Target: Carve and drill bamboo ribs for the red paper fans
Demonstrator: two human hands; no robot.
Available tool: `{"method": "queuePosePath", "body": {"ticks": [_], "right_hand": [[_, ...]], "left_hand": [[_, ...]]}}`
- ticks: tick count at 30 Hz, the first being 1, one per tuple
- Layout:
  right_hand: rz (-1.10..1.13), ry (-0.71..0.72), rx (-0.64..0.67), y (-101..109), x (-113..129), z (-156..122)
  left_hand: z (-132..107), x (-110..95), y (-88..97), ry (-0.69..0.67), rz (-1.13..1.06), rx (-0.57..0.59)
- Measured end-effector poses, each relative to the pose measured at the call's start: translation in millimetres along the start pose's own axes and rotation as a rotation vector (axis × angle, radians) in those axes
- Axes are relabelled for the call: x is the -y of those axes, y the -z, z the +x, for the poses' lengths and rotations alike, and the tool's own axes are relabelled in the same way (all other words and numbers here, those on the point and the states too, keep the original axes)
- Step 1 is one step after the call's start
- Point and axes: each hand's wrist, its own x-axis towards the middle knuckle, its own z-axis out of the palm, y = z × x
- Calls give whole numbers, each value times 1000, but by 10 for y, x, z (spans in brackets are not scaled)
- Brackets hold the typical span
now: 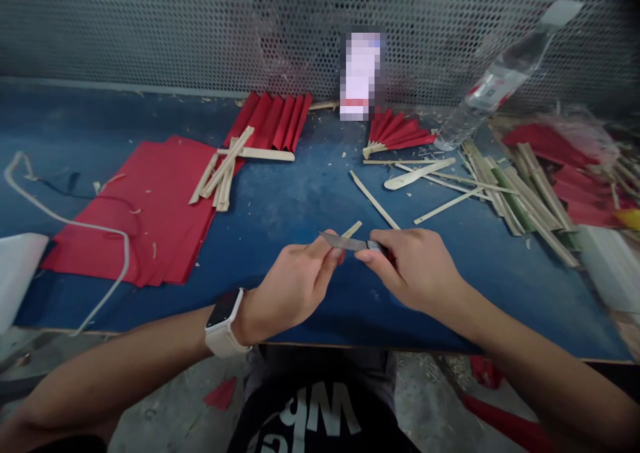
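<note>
My left hand (295, 283), with a white watch on the wrist, is closed in a pinch on a thin bamboo stick (352, 229) whose tip pokes out past the fingers. My right hand (415, 269) is closed round the handle of a small knife (345, 242). The grey blade points left and lies across the stick at my left fingertips. Both hands hover above the near middle of the blue table (300, 206).
Flat red paper sheets (145, 213) lie at left with bamboo slats (223, 169) on them. Folded red fans (273, 121) (397, 133) sit at the back. A plastic bottle (500, 79) leans at back right above a pile of sticks (520, 189). A white cable (75, 229) loops at left.
</note>
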Motion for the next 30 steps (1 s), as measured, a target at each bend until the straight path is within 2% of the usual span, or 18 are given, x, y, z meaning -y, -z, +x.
{"method": "queuePosePath", "body": {"ticks": [5, 9, 15, 30], "right_hand": [[-20, -29, 30, 12, -78, 50], [-27, 6, 41, 5, -109, 79], [-11, 107, 44, -28, -140, 106], [-17, 96, 36, -29, -148, 94]], "left_hand": [[35, -31, 47, 200, -251, 34], [2, -8, 9, 277, -434, 49], [-22, 20, -14, 301, -523, 1], [-8, 11, -7, 282, -505, 2]]}}
